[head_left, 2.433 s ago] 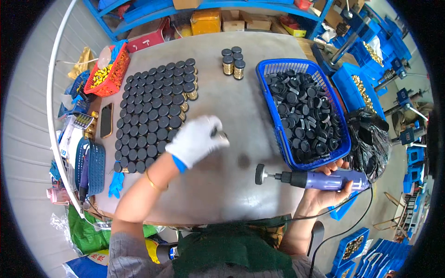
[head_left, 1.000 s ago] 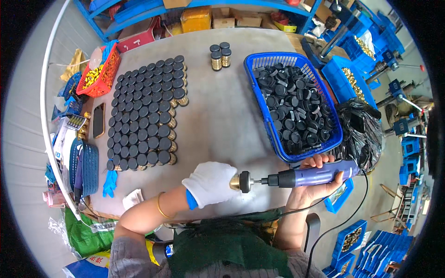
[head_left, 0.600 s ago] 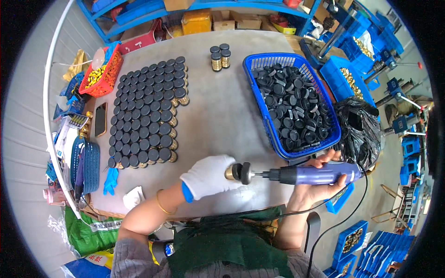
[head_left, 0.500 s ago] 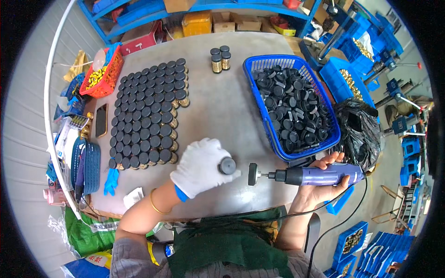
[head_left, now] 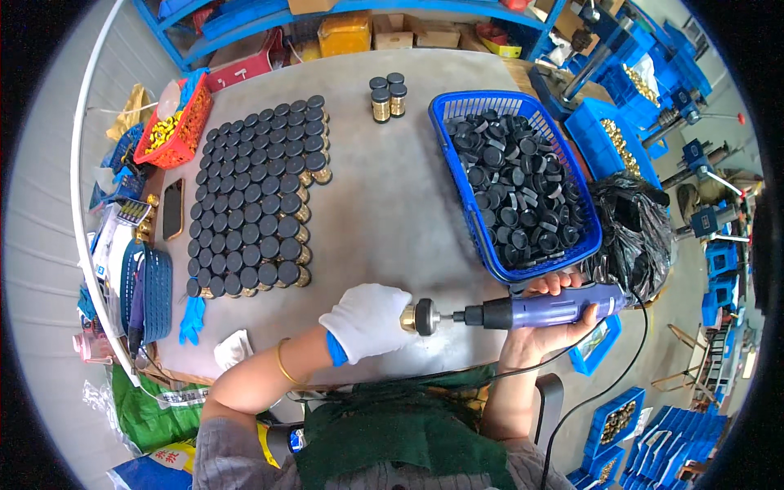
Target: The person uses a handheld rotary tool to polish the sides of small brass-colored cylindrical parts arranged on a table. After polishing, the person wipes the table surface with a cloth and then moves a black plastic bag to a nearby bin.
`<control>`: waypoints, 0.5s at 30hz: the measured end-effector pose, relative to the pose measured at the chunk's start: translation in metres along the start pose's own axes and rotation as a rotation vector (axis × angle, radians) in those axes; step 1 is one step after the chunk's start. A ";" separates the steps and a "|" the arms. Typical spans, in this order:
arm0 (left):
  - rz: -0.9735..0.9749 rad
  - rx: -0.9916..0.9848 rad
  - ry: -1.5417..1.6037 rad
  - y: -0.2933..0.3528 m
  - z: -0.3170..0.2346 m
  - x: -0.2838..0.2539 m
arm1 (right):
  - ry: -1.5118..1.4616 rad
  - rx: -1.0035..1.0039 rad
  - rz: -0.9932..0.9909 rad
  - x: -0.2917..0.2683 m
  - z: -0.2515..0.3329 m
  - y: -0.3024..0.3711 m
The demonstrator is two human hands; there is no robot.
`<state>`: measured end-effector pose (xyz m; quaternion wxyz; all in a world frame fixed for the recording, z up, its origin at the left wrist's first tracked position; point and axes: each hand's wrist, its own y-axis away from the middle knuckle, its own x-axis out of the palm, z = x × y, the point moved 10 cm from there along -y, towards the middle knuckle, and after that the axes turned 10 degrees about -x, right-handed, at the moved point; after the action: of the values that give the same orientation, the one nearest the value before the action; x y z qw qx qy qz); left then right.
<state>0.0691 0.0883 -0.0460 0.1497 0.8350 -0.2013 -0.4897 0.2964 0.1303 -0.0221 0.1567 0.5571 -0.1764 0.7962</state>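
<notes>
My left hand (head_left: 366, 320), in a white glove, is closed round a small brass-coloured cylinder (head_left: 407, 318), lying sideways with its end to the right. My right hand (head_left: 535, 341), bare, grips a purple electric screwdriver (head_left: 563, 308) from below, fingers wrapped over its body. The driver's shaft points left toward the cylinder. A black round piece (head_left: 425, 317) sits where the two meet; I cannot tell cap from driver head there. To the left, black-capped cylinders (head_left: 253, 194) of the same kind stand upright in close rows. Several more capped cylinders (head_left: 380, 104) stand at the table's far side.
A blue basket (head_left: 474, 224) full of loose black caps stands to the right, beside a black plastic bag (head_left: 633, 229). A phone (head_left: 173, 209) and an orange-red basket (head_left: 175, 147) lie at the left. The driver's cord (head_left: 645, 343) hangs past the table's front edge.
The screwdriver has moved left, and my left hand has tipped the capped cylinder sideways to meet it. Before, a gap separated the driver's round black head from the cap.
</notes>
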 end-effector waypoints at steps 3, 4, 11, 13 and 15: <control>-0.064 -0.030 -0.014 -0.005 0.003 -0.001 | 0.050 -0.020 -0.057 -0.018 -0.002 0.000; -0.075 -0.049 -0.013 -0.007 0.006 -0.001 | 0.056 -0.015 -0.080 -0.021 -0.005 0.001; -0.045 -0.028 0.089 -0.012 0.020 -0.015 | 0.099 -0.081 0.013 0.000 -0.001 -0.001; -0.157 -0.064 0.201 -0.023 0.037 -0.060 | 0.015 -0.119 0.038 0.004 0.013 -0.011; -0.468 0.095 0.017 -0.037 0.060 -0.098 | 0.006 -0.119 0.033 0.006 0.014 -0.013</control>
<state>-0.0196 0.1653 -0.0167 -0.0055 0.8692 -0.0240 -0.4938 0.3117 0.1356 -0.0106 0.1771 0.5413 -0.2319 0.7885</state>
